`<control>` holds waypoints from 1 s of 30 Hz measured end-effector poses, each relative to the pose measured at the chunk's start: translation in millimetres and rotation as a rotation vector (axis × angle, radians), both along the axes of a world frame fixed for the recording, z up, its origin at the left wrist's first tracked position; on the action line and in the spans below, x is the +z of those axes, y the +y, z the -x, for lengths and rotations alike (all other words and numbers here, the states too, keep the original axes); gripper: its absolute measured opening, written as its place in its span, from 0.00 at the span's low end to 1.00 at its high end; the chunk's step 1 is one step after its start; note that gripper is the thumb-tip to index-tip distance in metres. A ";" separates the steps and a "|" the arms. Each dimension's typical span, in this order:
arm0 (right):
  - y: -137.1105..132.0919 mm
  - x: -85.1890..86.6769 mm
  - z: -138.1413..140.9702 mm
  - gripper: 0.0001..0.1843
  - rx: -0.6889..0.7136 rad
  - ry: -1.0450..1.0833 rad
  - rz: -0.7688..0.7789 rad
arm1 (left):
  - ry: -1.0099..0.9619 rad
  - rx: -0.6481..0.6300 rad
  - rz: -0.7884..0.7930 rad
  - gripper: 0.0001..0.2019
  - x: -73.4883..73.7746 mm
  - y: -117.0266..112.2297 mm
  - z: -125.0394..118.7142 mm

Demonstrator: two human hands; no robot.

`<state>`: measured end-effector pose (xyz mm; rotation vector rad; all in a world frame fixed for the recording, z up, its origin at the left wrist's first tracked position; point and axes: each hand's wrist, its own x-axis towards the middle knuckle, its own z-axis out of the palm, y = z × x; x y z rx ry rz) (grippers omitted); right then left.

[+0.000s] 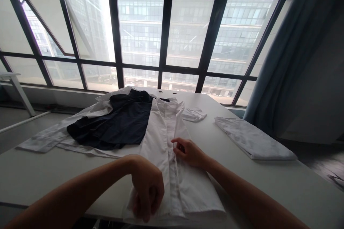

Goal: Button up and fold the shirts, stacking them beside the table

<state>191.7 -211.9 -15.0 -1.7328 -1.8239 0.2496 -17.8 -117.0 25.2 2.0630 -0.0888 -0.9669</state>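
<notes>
A white button-front shirt [158, 150] lies spread on the table, its collar end away from me and its hem at the near edge. My left hand [147, 186] is bent down over the shirt's left front near the hem. Its fingers are curled in; what they hold, if anything, is hidden. On the front placket, about halfway up, my right hand [189, 152] has its thumb and forefinger curled at the cloth's edge in a pinch. To the left, a dark navy garment [120, 120] rests over more white clothing [48, 139].
The white table [268, 177] carries a folded white garment [255, 137] on the right and a small white cloth piece [195, 114] beyond the shirt. A blue-grey curtain [285, 61] hangs at the right. Large black-framed windows [139, 25] stand behind.
</notes>
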 end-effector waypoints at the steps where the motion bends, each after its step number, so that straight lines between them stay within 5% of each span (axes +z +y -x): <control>1: -0.7 0.8 -0.1 0.19 -0.008 -0.029 -0.002 | 0.013 0.066 0.092 0.12 -2.1 6.5 -2.1; 3: -2.2 3.1 -0.1 0.19 0.009 -0.100 -0.003 | -0.179 0.273 0.096 0.14 -6.1 21.5 -7.8; 5: -3.4 5.7 0.3 0.18 0.066 -0.181 0.006 | -0.543 0.449 -0.154 0.12 -10.4 38.2 -13.7; 9: -3.3 10.6 1.1 0.13 0.126 -0.293 0.006 | -0.974 0.410 -0.651 0.19 -24.7 72.4 -21.1; 15: 0.2 15.9 -2.7 0.09 0.004 -0.198 -0.179 | -0.872 0.419 -0.727 0.44 -41.5 95.8 -25.4; 26: 2.6 6.4 13.8 0.15 0.103 -0.280 -0.034 | -0.789 0.436 -0.721 0.49 -47.1 101.3 -28.7; 30: 3.3 5.5 11.8 0.34 0.111 -0.295 0.062 | -0.693 0.385 -0.734 0.50 -45.3 95.6 -27.8</control>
